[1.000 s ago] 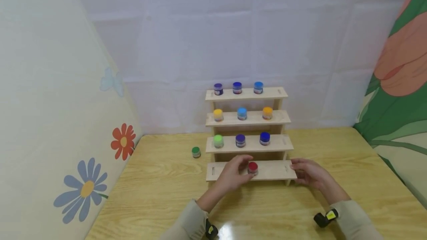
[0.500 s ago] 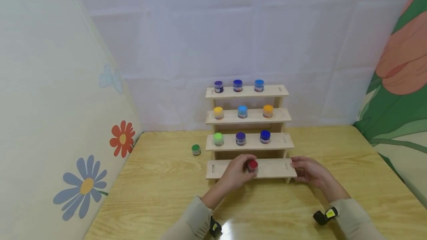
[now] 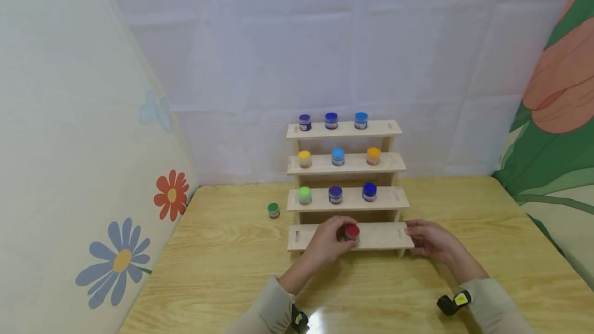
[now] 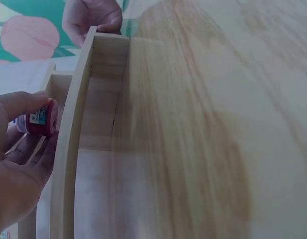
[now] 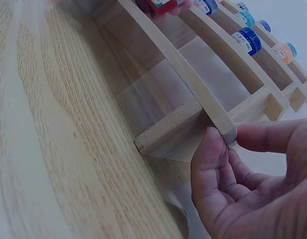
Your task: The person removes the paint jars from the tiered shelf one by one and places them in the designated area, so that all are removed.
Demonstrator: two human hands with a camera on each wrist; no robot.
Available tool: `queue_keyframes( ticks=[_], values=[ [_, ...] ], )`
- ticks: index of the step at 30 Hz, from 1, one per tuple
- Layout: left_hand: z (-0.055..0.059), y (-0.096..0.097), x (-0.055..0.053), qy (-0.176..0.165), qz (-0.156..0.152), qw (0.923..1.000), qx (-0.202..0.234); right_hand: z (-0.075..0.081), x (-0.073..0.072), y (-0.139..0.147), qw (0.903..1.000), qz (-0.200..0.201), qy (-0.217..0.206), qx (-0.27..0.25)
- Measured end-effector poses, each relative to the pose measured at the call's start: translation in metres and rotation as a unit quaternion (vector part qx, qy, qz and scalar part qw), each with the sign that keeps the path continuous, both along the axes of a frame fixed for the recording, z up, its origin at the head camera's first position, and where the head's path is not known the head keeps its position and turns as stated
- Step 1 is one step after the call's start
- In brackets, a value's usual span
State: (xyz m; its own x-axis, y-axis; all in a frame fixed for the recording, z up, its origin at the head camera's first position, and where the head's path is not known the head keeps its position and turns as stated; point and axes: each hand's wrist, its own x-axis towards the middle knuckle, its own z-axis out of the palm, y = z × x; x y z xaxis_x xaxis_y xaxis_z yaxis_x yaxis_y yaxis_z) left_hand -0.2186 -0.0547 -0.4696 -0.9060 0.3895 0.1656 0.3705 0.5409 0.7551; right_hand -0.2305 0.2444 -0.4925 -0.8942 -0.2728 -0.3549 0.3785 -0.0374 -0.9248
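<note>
My left hand [image 3: 326, 243] pinches a small red-lidded paint jar [image 3: 352, 232] at the lowest tier of a pale wooden stepped rack [image 3: 382, 237]. In the left wrist view, thumb and fingers [image 4: 25, 102] lie around the sides of the red jar [image 4: 42, 118]. Whether its base touches the board is hard to tell. At the right end of that lowest board, my right hand [image 3: 433, 243] grips the corner. Close up in the right wrist view, the thumb and fingers of the right hand [image 5: 253, 184] hold the board's end [image 5: 226, 127] between them.
Behind, the upper tiers bear several paint jars, among them a light green one [image 3: 304, 195], a dark blue one [image 3: 369, 191] and an orange one [image 3: 373, 156]. A dark green-lidded jar [image 3: 273, 210] stands on the wooden table [image 3: 223, 262], left of the rack.
My left hand has moved slightly right and its fingers have closed in on the red-lidded paint jar. The right hand stays at the rack's end.
</note>
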Motion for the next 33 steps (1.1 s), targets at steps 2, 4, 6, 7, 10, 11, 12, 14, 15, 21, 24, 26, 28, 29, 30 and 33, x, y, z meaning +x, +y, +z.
queue_keyframes(
  ticks=[2, 4, 6, 7, 10, 11, 12, 14, 15, 21, 24, 26, 28, 29, 30, 33],
  values=[
    [0.003, -0.003, 0.002, 0.0, -0.005, 0.9999, 0.01, 0.001, 0.0, 0.0, 1.0, 0.0, 0.0, 0.001],
    [0.004, -0.007, 0.003, -0.003, -0.01, 0.9998, 0.02, 0.001, 0.0, -0.001, 1.0, 0.002, 0.0, 0.0],
    [0.005, -0.011, 0.004, -0.007, -0.013, 0.9995, 0.029, 0.002, 0.0, -0.001, 1.0, 0.003, 0.001, 0.001],
    [0.005, -0.013, 0.005, -0.01, -0.015, 0.9993, 0.034, 0.002, 0.0, -0.001, 1.0, 0.003, 0.0, 0.001],
    [0.005, -0.019, 0.006, -0.014, -0.015, 0.999, 0.041, 0.003, 0.001, -0.001, 1.0, 0.003, 0.0, 0.003],
    [0.006, -0.021, 0.007, -0.018, -0.014, 0.9988, 0.043, 0.003, 0.001, -0.001, 1.0, 0.001, -0.001, 0.002],
    [0.006, -0.023, 0.007, -0.02, -0.013, 0.9987, 0.046, 0.003, 0.001, -0.001, 1.0, 0.001, -0.002, 0.002],
    [0.006, -0.027, 0.008, -0.019, -0.01, 0.9986, 0.049, 0.003, 0.001, -0.001, 1.0, 0.001, -0.001, 0.0],
    [0.007, -0.03, 0.008, -0.021, -0.009, 0.9983, 0.053, 0.003, 0.0, -0.001, 1.0, 0.002, -0.001, 0.0],
    [0.007, -0.047, 0.011, -0.024, -0.009, 0.9976, 0.065, 0.002, 0.001, 0.0, 1.0, 0.007, -0.001, 0.001],
    [0.007, -0.056, 0.013, -0.019, -0.006, 0.9978, 0.064, 0.002, 0.002, 0.0, 1.0, 0.009, -0.001, -0.001],
    [0.008, -0.062, 0.014, -0.016, -0.003, 0.9979, 0.063, 0.002, 0.002, 0.001, 0.9999, 0.009, -0.001, -0.005],
    [0.009, -0.068, 0.016, -0.015, 0.0, 0.9981, 0.06, 0.001, 0.003, 0.001, 0.9999, 0.011, 0.0, -0.007],
    [0.01, -0.071, 0.017, -0.016, 0.001, 0.998, 0.061, 0.0, 0.003, 0.001, 0.9999, 0.012, 0.001, -0.008],
    [0.011, -0.073, 0.017, -0.014, 0.002, 0.9981, 0.06, 0.0, 0.003, 0.001, 0.9999, 0.011, 0.0, -0.01],
    [0.012, -0.082, 0.019, -0.008, 0.006, 0.998, 0.062, -0.001, 0.002, 0.002, 0.9998, 0.014, 0.003, -0.011]
  ],
)
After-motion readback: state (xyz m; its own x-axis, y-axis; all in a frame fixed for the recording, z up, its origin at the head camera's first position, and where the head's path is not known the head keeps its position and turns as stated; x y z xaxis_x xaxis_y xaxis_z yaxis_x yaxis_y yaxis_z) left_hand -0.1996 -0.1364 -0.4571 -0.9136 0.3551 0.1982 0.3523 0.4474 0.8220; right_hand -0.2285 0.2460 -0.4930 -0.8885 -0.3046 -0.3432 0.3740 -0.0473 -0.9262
